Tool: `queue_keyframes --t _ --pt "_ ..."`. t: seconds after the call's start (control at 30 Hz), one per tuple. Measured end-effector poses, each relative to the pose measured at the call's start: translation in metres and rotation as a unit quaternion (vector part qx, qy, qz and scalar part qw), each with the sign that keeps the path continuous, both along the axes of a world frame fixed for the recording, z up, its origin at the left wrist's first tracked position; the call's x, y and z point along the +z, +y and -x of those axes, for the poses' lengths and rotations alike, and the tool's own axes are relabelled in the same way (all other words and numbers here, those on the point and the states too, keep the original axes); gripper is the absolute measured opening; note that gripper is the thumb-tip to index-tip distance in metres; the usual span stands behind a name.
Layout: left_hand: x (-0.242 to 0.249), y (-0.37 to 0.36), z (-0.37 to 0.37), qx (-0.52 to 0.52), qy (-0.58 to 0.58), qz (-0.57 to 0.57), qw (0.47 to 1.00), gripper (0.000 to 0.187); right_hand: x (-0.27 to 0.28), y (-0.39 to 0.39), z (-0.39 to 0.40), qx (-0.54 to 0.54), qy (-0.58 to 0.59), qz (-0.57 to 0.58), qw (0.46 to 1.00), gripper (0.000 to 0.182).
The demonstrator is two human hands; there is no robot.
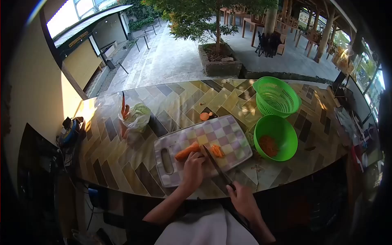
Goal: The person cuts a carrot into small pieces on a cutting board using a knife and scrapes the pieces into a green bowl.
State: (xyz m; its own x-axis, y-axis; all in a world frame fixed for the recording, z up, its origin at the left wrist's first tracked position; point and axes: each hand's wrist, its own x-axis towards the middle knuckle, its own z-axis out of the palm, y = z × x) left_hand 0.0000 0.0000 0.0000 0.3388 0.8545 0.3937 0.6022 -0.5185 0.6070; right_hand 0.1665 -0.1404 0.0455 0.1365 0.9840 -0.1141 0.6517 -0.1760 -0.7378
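A carrot (184,154) lies on the checkered cutting board (166,179), and my left hand (193,169) is closed over its right part, fingers curled. In my right hand (242,199) is a kitchen knife (216,165), gripped by its dark handle. The blade slants up and left, its tip near the cut end of the carrot. Just right of the blade sits a small pile of cut carrot pieces (217,151). Carrot end slices (205,116) rest on the table past the board's far edge.
A green bowl (290,139) holding shredded carrot (268,145) stands right of the board, with a green colander (269,83) behind it. At the left, a plastic bag with cabbage (140,116) and carrots (124,107) lies on the tiled-pattern table (118,163).
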Motion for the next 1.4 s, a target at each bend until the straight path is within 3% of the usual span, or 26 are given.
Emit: queue_keyframes --t 0.47,0.67,0.97,1.4 --pt "-0.002 0.002 0.000 -0.001 -0.016 0.011 1.000 0.028 0.002 0.008 0.013 -0.009 -0.021 0.046 0.999 0.033" --pt "-0.009 0.002 0.002 0.009 -0.014 -0.001 1.000 0.028 -0.001 0.021 0.019 -0.014 -0.089 0.039 0.995 0.033" --pt "-0.005 0.002 0.005 0.046 -0.044 0.011 0.998 0.023 -0.008 0.011 0.011 -0.011 0.002 0.003 1.000 0.032" --pt "-0.002 -0.001 0.002 0.038 -0.016 -0.018 0.999 0.023 -0.011 0.018 0.029 0.029 -0.124 0.062 0.990 0.028"
